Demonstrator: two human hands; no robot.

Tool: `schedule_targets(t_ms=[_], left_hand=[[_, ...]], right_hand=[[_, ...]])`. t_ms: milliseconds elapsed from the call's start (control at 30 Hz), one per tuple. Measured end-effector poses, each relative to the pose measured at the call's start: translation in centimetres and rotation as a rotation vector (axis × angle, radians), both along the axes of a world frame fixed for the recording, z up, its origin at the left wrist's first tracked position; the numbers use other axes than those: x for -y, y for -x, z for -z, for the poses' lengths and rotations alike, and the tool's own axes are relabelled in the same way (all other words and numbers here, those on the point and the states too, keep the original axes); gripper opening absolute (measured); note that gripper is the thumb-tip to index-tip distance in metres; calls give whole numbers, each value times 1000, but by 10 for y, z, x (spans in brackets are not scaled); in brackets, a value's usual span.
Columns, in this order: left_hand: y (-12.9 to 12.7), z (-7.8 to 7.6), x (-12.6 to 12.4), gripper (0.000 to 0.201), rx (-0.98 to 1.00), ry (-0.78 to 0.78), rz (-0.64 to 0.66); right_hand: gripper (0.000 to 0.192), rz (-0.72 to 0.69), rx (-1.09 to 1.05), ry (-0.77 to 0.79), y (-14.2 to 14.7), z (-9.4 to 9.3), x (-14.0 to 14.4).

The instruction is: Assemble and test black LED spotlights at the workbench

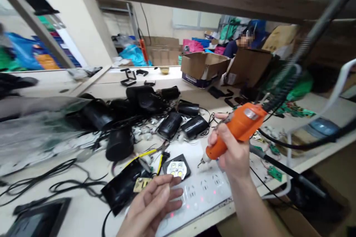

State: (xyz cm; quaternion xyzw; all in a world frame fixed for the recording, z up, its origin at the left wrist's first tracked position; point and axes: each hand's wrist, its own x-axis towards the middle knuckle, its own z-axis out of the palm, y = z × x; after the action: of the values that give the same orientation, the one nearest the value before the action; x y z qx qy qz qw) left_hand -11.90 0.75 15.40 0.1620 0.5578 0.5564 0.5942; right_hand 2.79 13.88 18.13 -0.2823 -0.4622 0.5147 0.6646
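Currently an orange electric screwdriver [236,129] is gripped in the closed right hand [232,152], bit pointed down just above a white power strip [203,192] on the desk [83,214]. The left hand [151,202] is held open, empty, just beside a square LED module [177,167]. A screw-driving step seems in hand; lining the bit up squarely would be called for. The screwdriver's coiled cable runs upward.

A power strip [200,192] lies at the workbench's [83,214] near edge; an LED module [177,167] sits just behind it, pliers [160,155] to its left, cardboard boxes [204,67] far behind.
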Motion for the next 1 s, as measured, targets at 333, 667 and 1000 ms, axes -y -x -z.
schedule_targets(t_ms=[333, 667, 1000], left_hand=[[2, 8, -3, 25, 338, 4, -11], [2, 6, -4, 10, 396, 40, -60], [3, 11, 1, 22, 312, 9, -29]], right_hand=[[20, -125, 6, -78, 12, -21, 44], [21, -219, -122, -57, 12, -22, 50], [19, -182, -76, -88, 9, -21, 56]])
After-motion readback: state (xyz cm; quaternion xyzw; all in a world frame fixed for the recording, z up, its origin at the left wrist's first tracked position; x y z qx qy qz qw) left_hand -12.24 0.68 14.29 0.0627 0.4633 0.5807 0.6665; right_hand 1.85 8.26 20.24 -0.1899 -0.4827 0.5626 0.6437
